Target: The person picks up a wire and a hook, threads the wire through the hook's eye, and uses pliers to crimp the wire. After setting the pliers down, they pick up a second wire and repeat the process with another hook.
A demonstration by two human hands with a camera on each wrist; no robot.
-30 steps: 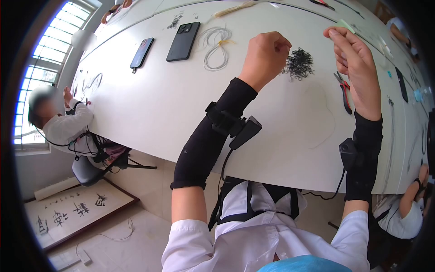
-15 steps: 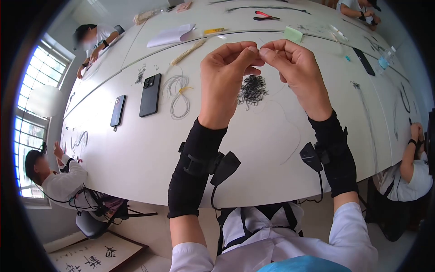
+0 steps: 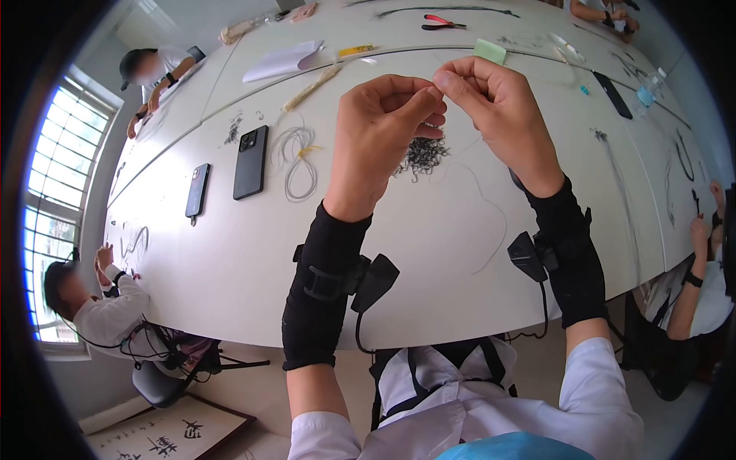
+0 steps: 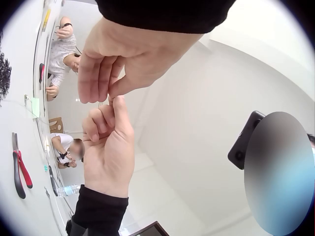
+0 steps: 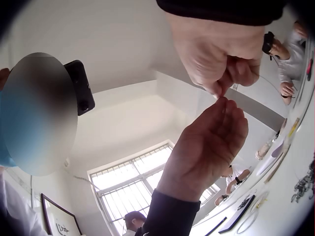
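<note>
Both hands are raised over the table, their fingertips meeting. The left hand [image 3: 376, 126] pinches between thumb and forefinger, the other fingers bent loosely; what it pinches is too small to tell. Against it, the right hand [image 3: 502, 115] pinches a thin clear line [image 5: 272, 84] with thumb and forefinger, its other fingers curled. More of such line [image 3: 502, 218] lies in a curve on the white tabletop [image 3: 429, 299]. Below the hands sits a pile of small black hooks [image 3: 422, 159], partly covered by the left hand. Red-and-black pliers [image 4: 20, 169] lie near the right hand, mostly hidden in the head view.
Left of the hands lie two phones [image 3: 251, 162] [image 3: 198, 190] and a coil of clear line [image 3: 299, 165]. Farther back are a pale bundle [image 3: 310, 88], paper [image 3: 284, 61] and other pliers [image 3: 443, 23]. A bottle [image 3: 650, 88] stands at right. Other people sit around the table.
The hands were apart one second ago, left over the pile's side and right higher; they have come together at the fingertips. The head view has shifted; the last half second shows little movement.
</note>
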